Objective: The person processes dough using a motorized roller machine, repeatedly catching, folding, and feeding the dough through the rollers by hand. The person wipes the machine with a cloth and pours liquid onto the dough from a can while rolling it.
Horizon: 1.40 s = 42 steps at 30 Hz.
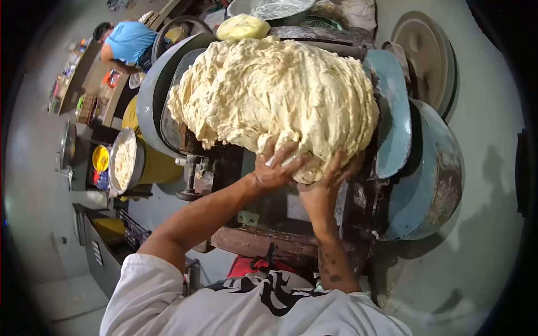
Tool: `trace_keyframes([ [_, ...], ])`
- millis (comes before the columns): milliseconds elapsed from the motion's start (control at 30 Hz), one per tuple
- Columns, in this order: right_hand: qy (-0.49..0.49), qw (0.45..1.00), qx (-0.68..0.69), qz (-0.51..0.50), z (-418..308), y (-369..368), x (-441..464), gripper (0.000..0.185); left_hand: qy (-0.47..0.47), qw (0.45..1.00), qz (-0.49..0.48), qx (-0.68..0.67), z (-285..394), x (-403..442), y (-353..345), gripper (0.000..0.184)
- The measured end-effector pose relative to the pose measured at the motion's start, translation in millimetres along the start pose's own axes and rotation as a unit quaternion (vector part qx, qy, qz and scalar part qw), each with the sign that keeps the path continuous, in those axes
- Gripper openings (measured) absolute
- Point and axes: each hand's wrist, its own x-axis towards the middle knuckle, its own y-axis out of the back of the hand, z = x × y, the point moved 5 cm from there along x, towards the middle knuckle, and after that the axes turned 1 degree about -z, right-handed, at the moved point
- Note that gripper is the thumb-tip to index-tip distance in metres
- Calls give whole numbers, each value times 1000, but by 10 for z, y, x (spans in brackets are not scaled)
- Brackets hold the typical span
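Observation:
A very large mass of pale, sticky dough (274, 92) lies across a machine with blue-grey side guards. Both hands touch its near lower edge. My left hand (280, 163) presses into the dough with its fingers spread, and bits of dough cling to them. Just to the right, my right hand (332, 171) is against the dough's underside, fingers apart and partly sunk in or hidden by it. A smooth yellowish lump (242, 27) sits behind the big mass.
Blue-grey guards (395, 112) flank the machine. At left, a pan of pale pieces (124, 161) rests by a yellow drum (157, 162). A person in blue (130, 42) is at a bench at upper left. Round lids (423, 53) lie at upper right.

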Motion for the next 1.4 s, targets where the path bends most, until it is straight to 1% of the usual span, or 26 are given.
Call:
trace_keyframes([
  [67, 44, 997, -27, 56, 208, -78, 98, 100, 1, 1000, 18, -22, 67, -132, -52, 44],
  [100, 66, 993, 1, 102, 201, -77, 153, 89, 6, 999, 23, -29, 54, -175, -106, 47],
  [133, 36, 996, 21, 74, 352, -156, 102, 85, 58, 993, 35, -94, 21, -325, -203, 51],
  [167, 4, 998, 39, 47, 550, -233, 6, 81, 30, 994, 2, -101, 32, -467, -353, 53],
  [267, -1, 995, 94, 38, 859, -399, -206, 81, -51, 990, -101, -88, 47, -777, -568, 62],
  [300, 0, 991, 127, 48, 982, -516, -316, 82, -155, 981, -107, 52, 105, -936, -652, 54],
  [333, -66, 989, 83, 100, 1609, -774, -709, 78, -251, 941, -112, 198, 121, -1079, -747, 47],
  [400, -96, 957, 271, 40, 1824, -1021, -636, 73, -213, 960, -69, 169, 35, -1085, -841, 41],
  [467, -103, 936, 336, 10, 1898, -1154, -557, 72, -147, 987, -35, 51, -12, -1018, -853, 46],
  [500, -61, 955, 289, 25, 1817, -1085, -448, 69, -117, 993, -13, -11, -35, -989, -859, 49],
  [533, -21, 970, 239, 45, 1735, -1017, -340, 66, -136, 990, -25, -17, -35, -1143, -1103, 53],
  [633, 48, 995, 31, 78, 974, -567, -205, 57, -90, 992, 11, -91, -28, -1027, -964, 57],
  [700, 33, 999, -41, 5, 608, -330, -200, 69, -23, 987, -22, -160, -88, -864, -684, 58],
  [767, 21, 989, -111, -92, 330, -92, -217, 89, 67, 959, -132, -243, 25, -700, -148, 61],
  [833, -28, 967, -173, -183, -208, 236, -252, 102, 81, 936, -176, -293, 15, -591, 383, 62],
  [900, 34, 982, -174, -63, -773, 515, -226, 111, 53, 932, -190, -303, -200, -526, 1047, 64],
  [933, 20, 986, -148, -75, -853, 544, -178, 111, 56, 922, -161, -349, -384, -584, 1127, 70],
  [967, 42, 977, -192, -84, -1040, 523, -105, 114, 71, 926, -213, -304, -744, -552, 1430, 76],
  [1000, 53, 967, -219, -123, -1029, 419, -5, 118, 84, 945, -152, -277, -1159, -531, 1470, 67],
  [1033, 60, 955, -244, -160, -972, 301, 71, 123, 116, 957, -198, -178, -1614, -570, 1465, 75],
  [1100, 68, 947, -278, -143, -845, -5, 185, 130, 172, 908, -383, 1, -2489, -443, 1417, 115],
  [1133, 77, 943, -296, -134, -787, -90, 222, 133, 150, 889, -433, 11, -2764, -376, 1404, 128],
  [1167, 81, 940, -301, -138, -772, -116, 259, 136, 125, 896, -425, 26, -3039, -419, 1185, 135],
  [1233, 90, 936, -306, -146, -756, -151, 345, 141, 105, 879, -464, -28, -3204, -277, 1067, 137],
  [1333, 100, 936, -315, -117, -682, -243, 386, 146, 54, 895, -436, -82, -3237, -152, 734, 134],
  [1400, 100, 937, -321, -93, -700, -289, 432, 144, 68, 889, -448, -63, -3263, -59, 576, 130],
])
